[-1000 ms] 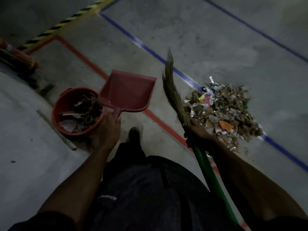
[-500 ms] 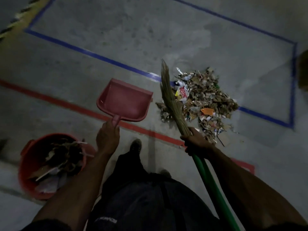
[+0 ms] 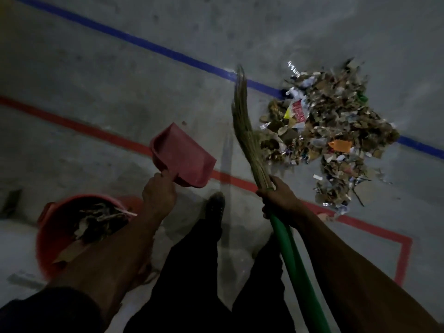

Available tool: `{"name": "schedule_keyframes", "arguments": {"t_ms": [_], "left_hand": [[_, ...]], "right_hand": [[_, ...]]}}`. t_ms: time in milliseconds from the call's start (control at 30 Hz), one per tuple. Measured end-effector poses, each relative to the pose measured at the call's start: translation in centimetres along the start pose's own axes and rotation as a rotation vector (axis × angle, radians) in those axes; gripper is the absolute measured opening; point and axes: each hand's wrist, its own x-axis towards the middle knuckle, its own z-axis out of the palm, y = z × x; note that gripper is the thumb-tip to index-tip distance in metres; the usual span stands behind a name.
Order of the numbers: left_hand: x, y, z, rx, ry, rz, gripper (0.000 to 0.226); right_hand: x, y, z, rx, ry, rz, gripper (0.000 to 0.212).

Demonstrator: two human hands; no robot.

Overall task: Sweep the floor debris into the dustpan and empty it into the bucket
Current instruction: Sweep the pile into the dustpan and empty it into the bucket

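My left hand [image 3: 158,195] grips the handle of a red dustpan [image 3: 185,159], which is empty and held above the floor, tilted. My right hand [image 3: 280,200] grips a broom [image 3: 242,126] where its straw bristles meet the green handle [image 3: 295,258]; the bristles point up and away, just left of a debris pile [image 3: 331,131] of paper, wrappers and cardboard scraps on the concrete. A red bucket [image 3: 50,239], part full of scraps, stands at lower left beside my left forearm.
Blue tape [image 3: 149,45] and red tape [image 3: 79,127] lines cross the grey concrete floor; the pile lies across the blue line. My dark trouser legs and a shoe [image 3: 216,205] are between the bucket and the broom.
The view has swung right and down: the bucket has slid to the lower left. The dustpan has left the bucket and tilted, moving toward the pile. The broom stays upright.
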Motion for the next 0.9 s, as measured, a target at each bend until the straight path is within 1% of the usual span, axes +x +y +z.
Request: {"name": "schedule_keyframes", "arguments": {"t_ms": [200,333,400,467,567,633,700,800,900], "left_hand": [[6.5,-4.1,7.1,0.055,-0.033,-0.066,0.027],[9.9,-6.5,11.2,0.096,-0.026,-0.076,0.029],[11.1,-7.4,12.9,0.095,-0.008,-0.061,0.030],[12.2,-7.6,14.4,0.093,0.012,-0.033,0.031],[14.0,-6.8,16.1,0.106,0.031,-0.053,0.032],[15.0,-6.1,17.0,0.125,0.037,-0.041,0.032],[15.9,-5.5,17.7,0.124,0.044,0.001,0.031],[16.7,-4.4,18.1,0.096,0.062,0.090,0.030],[17.0,-2.8,18.0,0.085,0.081,0.140,0.030]], "right_hand": [[10.2,2.6,5.6,-0.101,-0.077,-0.019,0.036],[16.9,4.0,9.5,-0.262,-0.132,-0.173,0.027],[20.1,4.6,10.7,-0.223,-0.150,-0.119,0.022],[23.5,5.5,10.8,-0.098,-0.136,0.000,0.023],[28.3,7.2,9.0,0.082,-0.024,0.120,0.021],[30.3,7.9,6.3,0.199,0.057,0.189,0.020],[31.5,8.2,3.1,0.306,0.100,0.238,0.022],[31.3,7.8,-1.6,0.427,0.161,0.236,0.019],[28.8,7.0,-4.3,0.391,0.206,0.202,0.021]]}}
